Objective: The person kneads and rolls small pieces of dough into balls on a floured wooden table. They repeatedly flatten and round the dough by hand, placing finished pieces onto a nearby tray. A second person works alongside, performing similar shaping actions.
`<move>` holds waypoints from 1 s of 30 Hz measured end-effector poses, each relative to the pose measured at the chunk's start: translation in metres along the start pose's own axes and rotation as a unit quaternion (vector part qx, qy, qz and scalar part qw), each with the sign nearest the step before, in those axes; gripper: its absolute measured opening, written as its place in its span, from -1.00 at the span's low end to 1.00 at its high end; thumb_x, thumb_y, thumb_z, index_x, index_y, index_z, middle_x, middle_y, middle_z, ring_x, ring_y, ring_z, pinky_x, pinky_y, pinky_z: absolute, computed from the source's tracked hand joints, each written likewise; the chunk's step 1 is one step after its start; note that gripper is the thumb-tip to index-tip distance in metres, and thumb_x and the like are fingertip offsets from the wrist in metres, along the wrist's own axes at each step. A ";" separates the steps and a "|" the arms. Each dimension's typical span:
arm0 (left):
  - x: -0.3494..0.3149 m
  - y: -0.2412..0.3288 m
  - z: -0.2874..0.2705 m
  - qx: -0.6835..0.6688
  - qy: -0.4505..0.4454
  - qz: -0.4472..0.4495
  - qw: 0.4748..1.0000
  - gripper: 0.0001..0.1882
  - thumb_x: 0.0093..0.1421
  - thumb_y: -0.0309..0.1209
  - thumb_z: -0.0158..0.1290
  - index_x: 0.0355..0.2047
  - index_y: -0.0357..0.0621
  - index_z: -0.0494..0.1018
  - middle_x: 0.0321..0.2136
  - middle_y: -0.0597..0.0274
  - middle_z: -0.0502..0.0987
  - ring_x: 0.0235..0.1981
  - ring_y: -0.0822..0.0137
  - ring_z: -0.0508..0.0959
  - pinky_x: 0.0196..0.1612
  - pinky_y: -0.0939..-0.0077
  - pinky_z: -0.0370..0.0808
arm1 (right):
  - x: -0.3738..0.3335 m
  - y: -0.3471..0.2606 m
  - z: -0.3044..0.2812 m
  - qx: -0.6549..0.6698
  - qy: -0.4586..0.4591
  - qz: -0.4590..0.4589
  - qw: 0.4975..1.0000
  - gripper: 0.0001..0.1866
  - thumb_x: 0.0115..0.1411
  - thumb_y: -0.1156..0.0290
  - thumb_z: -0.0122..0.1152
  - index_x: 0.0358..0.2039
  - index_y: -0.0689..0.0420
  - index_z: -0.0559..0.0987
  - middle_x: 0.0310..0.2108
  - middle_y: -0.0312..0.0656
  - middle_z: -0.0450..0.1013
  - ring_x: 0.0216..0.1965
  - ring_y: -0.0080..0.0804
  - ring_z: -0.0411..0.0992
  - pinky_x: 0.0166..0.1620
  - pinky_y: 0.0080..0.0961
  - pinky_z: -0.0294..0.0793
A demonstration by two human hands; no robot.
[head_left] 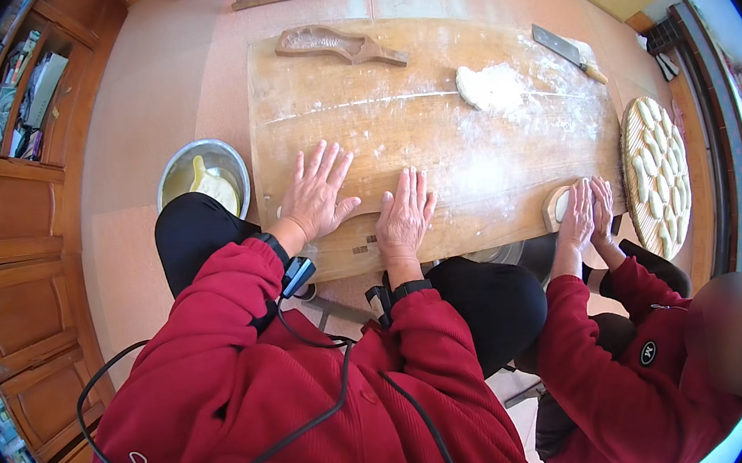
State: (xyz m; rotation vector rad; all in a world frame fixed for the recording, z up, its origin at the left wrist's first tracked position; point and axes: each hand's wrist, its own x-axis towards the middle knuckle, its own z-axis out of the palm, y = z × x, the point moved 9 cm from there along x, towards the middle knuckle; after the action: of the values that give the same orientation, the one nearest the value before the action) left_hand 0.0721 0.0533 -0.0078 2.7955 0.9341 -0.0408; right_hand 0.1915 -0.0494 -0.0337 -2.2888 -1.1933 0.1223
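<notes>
My left hand (pixel 318 196) lies palm down on the floury wooden board (pixel 434 137), close to its near left corner. The fingers are spread and nothing is in them. To its right, my right hand (pixel 402 223) rests flat near the board's front edge, fingers stretched out and also holding nothing. A carved wooden mould (pixel 336 45) with a handle lies at the far left of the board. Farther right sits a whitish floured lump, apparently dough (pixel 494 86). A cleaver (pixel 566 51) with a wooden handle lies near the far right corner.
At right, a co-worker's hands (pixel 584 212) press together over a wooden mould (pixel 554 203) holding pale dough. Beyond them is a round woven tray (pixel 629 131) of oblong dough pieces. A metal basin (pixel 166 183) with a yellow scoop (pixel 199 171) stands left of the board. Wooden cabinets (pixel 16 208) line the left.
</notes>
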 end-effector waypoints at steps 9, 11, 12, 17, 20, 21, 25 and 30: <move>0.010 -0.020 -0.018 -0.034 0.099 -0.010 0.994 -0.21 0.33 0.14 -0.26 0.39 -0.15 0.02 0.40 -0.10 -0.03 0.44 -0.08 -0.12 0.38 -0.18 -0.18 | 0.002 -0.004 -0.006 -0.010 0.017 -0.005 1.000 -0.43 0.33 0.28 -0.07 0.29 0.25 0.22 0.31 0.00 0.20 0.41 -0.09 0.00 0.38 0.01 -0.16; 0.010 -0.015 -0.001 -0.004 0.029 -0.005 1.000 -0.22 0.32 0.14 -0.24 0.38 -0.10 0.06 0.39 -0.09 0.00 0.43 -0.05 -0.08 0.38 -0.15 -0.11 | 0.004 -0.001 -0.005 -0.013 0.016 -0.005 1.000 -0.43 0.33 0.28 -0.07 0.30 0.25 0.21 0.31 0.01 0.20 0.41 -0.08 0.00 0.37 0.01 -0.15; 0.006 -0.016 0.002 0.004 0.035 -0.008 0.999 -0.23 0.32 0.15 -0.24 0.37 -0.09 0.07 0.39 -0.08 0.01 0.43 -0.05 -0.07 0.37 -0.15 -0.10 | -0.005 0.000 -0.003 -0.022 0.009 0.000 1.000 -0.43 0.33 0.28 -0.07 0.30 0.25 0.21 0.31 0.01 0.20 0.41 -0.08 0.00 0.37 0.01 -0.15; 0.005 -0.025 -0.002 -0.075 0.080 -0.014 0.994 -0.24 0.34 0.15 -0.27 0.36 -0.11 0.09 0.37 -0.11 0.04 0.42 -0.09 -0.04 0.37 -0.12 -0.07 | 0.004 -0.005 -0.007 -0.024 0.026 -0.017 0.999 -0.43 0.32 0.29 -0.07 0.30 0.26 0.21 0.32 0.01 0.19 0.41 -0.09 0.01 0.37 0.01 -0.13; 0.016 -0.059 -0.013 -0.238 0.139 -0.076 0.958 -0.24 0.35 0.15 -0.28 0.37 -0.12 0.06 0.37 -0.13 0.04 0.42 -0.11 -0.06 0.36 -0.13 -0.08 | 0.006 -0.004 -0.005 -0.021 0.003 0.004 1.000 -0.43 0.32 0.29 -0.06 0.30 0.26 0.21 0.31 0.02 0.20 0.40 -0.09 0.02 0.36 0.02 -0.12; 0.017 -0.073 -0.019 -0.232 0.168 -0.114 0.951 -0.23 0.35 0.15 -0.28 0.38 -0.11 0.04 0.37 -0.14 0.03 0.42 -0.11 -0.08 0.36 -0.14 -0.09 | 0.005 -0.007 -0.008 -0.023 0.023 -0.010 0.999 -0.43 0.32 0.29 -0.06 0.29 0.26 0.21 0.31 0.02 0.21 0.40 -0.09 0.02 0.36 0.02 -0.12; 0.003 -0.039 -0.019 -0.063 0.163 -0.081 0.981 -0.23 0.35 0.14 -0.27 0.39 -0.09 0.02 0.38 -0.11 0.02 0.43 -0.09 -0.09 0.36 -0.18 -0.11 | 0.005 -0.005 -0.005 -0.016 0.027 -0.013 0.999 -0.42 0.32 0.29 -0.05 0.29 0.26 0.21 0.30 0.03 0.21 0.40 -0.10 0.02 0.36 0.04 -0.13; -0.006 -0.013 -0.006 0.022 0.069 -0.032 0.997 -0.15 0.24 0.17 -0.11 0.39 -0.05 0.02 0.39 -0.06 0.00 0.42 -0.05 -0.06 0.35 -0.19 -0.04 | 0.007 -0.003 -0.003 -0.022 0.015 -0.014 1.000 -0.40 0.30 0.29 0.00 0.30 0.27 0.20 0.31 0.02 0.21 0.41 -0.10 0.01 0.38 0.03 -0.15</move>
State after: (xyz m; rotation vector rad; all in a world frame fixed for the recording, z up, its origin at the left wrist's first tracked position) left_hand 0.0593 0.0613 -0.0033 2.8370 1.0670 0.1263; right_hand 0.1942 -0.0441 -0.0284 -2.3027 -1.2229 0.0520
